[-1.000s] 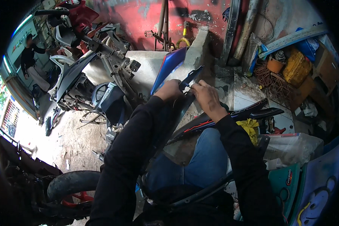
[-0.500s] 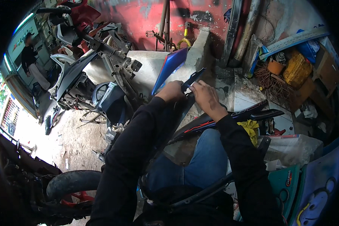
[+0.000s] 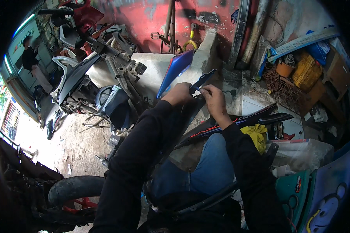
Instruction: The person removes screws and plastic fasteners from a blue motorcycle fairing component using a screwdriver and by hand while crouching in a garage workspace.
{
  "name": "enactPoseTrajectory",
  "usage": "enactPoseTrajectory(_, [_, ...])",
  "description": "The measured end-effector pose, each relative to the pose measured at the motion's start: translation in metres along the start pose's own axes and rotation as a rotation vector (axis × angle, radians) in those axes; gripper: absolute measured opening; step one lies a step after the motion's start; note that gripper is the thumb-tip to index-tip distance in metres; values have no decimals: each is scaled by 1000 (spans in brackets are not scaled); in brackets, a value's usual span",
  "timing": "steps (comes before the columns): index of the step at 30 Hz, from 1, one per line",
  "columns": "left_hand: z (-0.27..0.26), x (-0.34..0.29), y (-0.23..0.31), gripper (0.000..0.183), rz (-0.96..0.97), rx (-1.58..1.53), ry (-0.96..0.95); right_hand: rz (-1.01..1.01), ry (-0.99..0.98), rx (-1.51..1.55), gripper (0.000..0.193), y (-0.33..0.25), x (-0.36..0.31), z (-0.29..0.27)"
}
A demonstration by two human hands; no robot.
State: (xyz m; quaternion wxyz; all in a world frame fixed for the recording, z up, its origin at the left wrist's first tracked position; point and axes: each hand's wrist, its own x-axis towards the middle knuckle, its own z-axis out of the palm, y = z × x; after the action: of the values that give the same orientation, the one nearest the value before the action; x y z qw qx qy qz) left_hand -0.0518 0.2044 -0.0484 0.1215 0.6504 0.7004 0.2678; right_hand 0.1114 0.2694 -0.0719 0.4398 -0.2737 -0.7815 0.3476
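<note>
A long dark motorcycle body panel (image 3: 203, 79) slants up from my lap, its narrow tip pointing away to the right. My left hand (image 3: 177, 94) is closed round its edge below the tip. My right hand (image 3: 214, 101) is beside it, thumb and fingers pinched together at the panel's edge; what lies in the pinch is too small to make out. A small pale patch shows between the two hands. Just beyond my left hand, a blue panel (image 3: 177, 70) with a red edge line leans on the low concrete ledge (image 3: 147, 62).
Black panels with red stripes (image 3: 243, 121) lie right of my knee, by a yellow cloth (image 3: 256, 136). A stripped motorcycle frame (image 3: 118, 70) stands at left, a tyre (image 3: 76, 189) lower left. Scrap (image 3: 286, 83) fills the right corner. Another person (image 3: 33, 62) stands far left.
My right hand has turned, drawn slightly back and right, and pinches more tightly. The panel's tip has shifted a little to the right, and my left hand moved slightly with it.
</note>
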Motion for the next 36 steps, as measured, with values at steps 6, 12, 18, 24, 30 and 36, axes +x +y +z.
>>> enactPoseTrajectory(6, [0,-2,-7,46,-52,51,3,61,1,-47,17,-24,-4,0])
enactPoseTrajectory(12, [-1,-3,4,42,-54,28,-11,15,137,-40,15,-14,-12,3])
enactPoseTrajectory(18, [-3,-3,3,42,-48,23,-14,-45,160,-125,16,-11,-14,7])
enactPoseTrajectory(24, [-3,-6,-4,42,-29,52,2,-161,146,-227,14,-17,-15,11])
enactPoseTrajectory(30, [-3,-4,-7,44,-32,24,-13,-281,148,-279,14,-18,-16,10])
enactPoseTrajectory(36, [-5,-4,-9,46,6,57,8,-220,115,-330,25,-22,-15,12])
